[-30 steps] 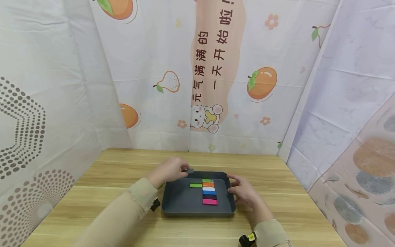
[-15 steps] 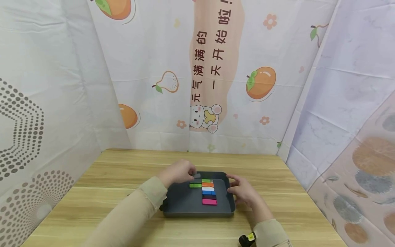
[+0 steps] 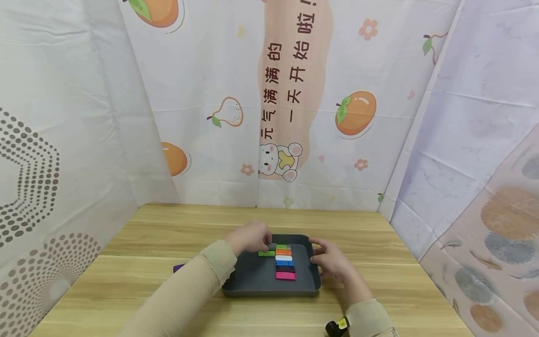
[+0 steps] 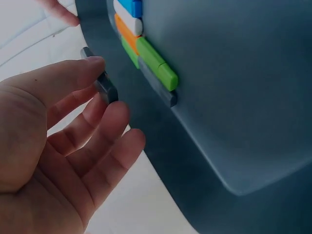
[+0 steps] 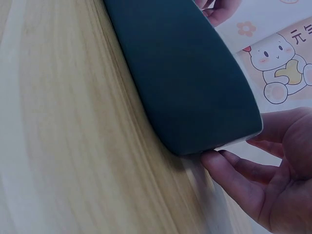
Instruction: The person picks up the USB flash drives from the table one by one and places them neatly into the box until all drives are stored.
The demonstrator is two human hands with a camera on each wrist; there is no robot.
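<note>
My left hand (image 3: 251,236) is over the back left part of a dark grey tray (image 3: 248,293). Between its thumb and fingers it pinches a small dark grey USB stick (image 4: 108,88), tilted, above the tray's edge in the left wrist view. Inside the tray, a column of USB sticks runs from pink (image 3: 286,276) through dark, blue (image 3: 285,263), white (image 3: 284,258) and orange (image 3: 283,252) to green. Left of it lie another green stick (image 4: 158,66) and a dark grey one (image 4: 157,82). My right hand (image 3: 335,260) grips the tray's right wall near the back corner.
A purple stick (image 3: 178,267) lies on the wooden table (image 3: 160,234) left of the tray, partly hidden by my left sleeve. Printed white curtains (image 3: 210,140) enclose the table behind and at both sides.
My left hand has moved right with the grey USB stick, from the tray's back left edge toward the green sticks. The purple stick has come into view. My right hand stays on the tray.
</note>
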